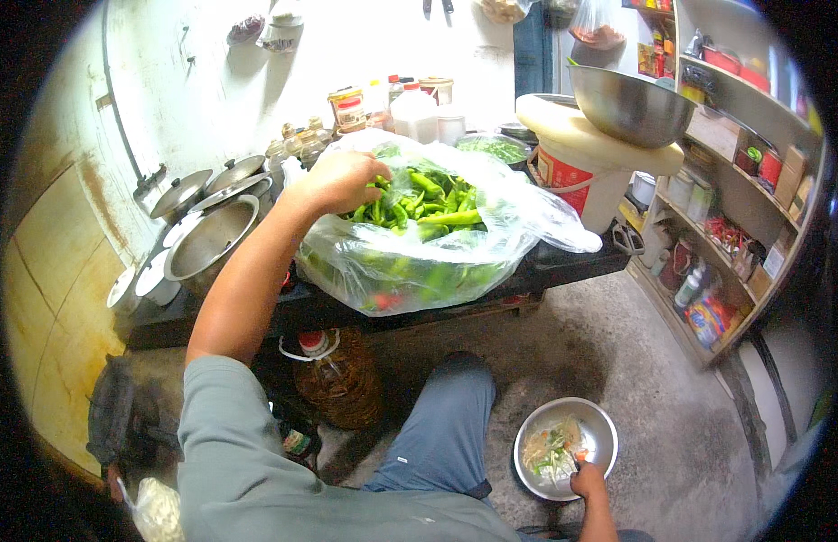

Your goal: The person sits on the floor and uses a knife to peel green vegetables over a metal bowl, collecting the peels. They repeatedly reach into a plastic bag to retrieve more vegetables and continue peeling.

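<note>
My left hand (347, 181) reaches over the left side of a large clear plastic bag (419, 271), its fingers bent at the bag's mouth. Long green peppers (452, 217) fill the bag, and a red patch shows low through the film. Whether the fingers pinch film or a pepper is hard to see. Low at the right, my right hand (588, 480) grips the near rim of a round metal bowl (602, 433). Inside this bowl are shredded pale, green and orange food pieces (554, 450); a small dark thing lies by the thumb.
The bag rests on a dark counter (568, 267). Metal pots (212, 237) and lids stand left, bottles and jars (415, 112) behind. A steel basin (629, 105) tops a white bucket (591, 183). Shelves (764, 284) stand right. Beneath the counter is a large jug (337, 379).
</note>
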The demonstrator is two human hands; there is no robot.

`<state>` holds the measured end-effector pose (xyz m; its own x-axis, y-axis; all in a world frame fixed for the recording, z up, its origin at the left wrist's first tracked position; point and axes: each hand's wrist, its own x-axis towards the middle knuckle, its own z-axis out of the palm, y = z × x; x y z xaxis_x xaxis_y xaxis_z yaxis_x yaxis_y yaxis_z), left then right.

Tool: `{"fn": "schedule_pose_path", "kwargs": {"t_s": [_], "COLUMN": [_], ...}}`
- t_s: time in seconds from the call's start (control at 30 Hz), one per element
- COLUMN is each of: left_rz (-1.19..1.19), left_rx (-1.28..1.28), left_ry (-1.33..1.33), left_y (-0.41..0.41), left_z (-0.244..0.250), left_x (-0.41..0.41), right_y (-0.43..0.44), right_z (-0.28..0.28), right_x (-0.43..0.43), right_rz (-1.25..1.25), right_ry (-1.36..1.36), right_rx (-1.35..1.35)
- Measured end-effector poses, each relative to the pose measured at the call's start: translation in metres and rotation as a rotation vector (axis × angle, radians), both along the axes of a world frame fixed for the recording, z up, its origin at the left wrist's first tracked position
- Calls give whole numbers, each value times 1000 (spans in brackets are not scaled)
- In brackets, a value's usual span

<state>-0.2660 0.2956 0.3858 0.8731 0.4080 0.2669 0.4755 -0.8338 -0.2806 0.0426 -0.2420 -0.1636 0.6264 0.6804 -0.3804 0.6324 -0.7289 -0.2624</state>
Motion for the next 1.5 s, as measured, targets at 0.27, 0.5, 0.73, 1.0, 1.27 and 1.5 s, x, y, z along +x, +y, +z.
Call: {"fn": "schedule_pose_path", "kwargs": {"t_s": [0.27, 0.5, 0.73, 1.0, 1.27, 1.5], "left_rz": [-8, -244, -216, -132, -99, -556], "left_rx": [-217, -197, -186, -512, -808, -925], "left_ry": [145, -97, 63, -431, -1047, -1271], "left_y": [-20, -5, -42, -12, -38, -155], "left_z": [-8, -22, -30, -15, 0, -50], "left_x": [19, 10, 52, 29, -22, 53], "right_y": [-7, 3, 7, -2, 21, 24], "right_z": [5, 0, 9, 23, 50, 91], "right_x": [1, -4, -6, -6, -13, 11], "right_rz": [56, 59, 54, 75, -9, -373], "right_ry": [-24, 7, 32, -51, 51, 204], "right_rx": [5, 2, 33, 39, 109, 828]}}
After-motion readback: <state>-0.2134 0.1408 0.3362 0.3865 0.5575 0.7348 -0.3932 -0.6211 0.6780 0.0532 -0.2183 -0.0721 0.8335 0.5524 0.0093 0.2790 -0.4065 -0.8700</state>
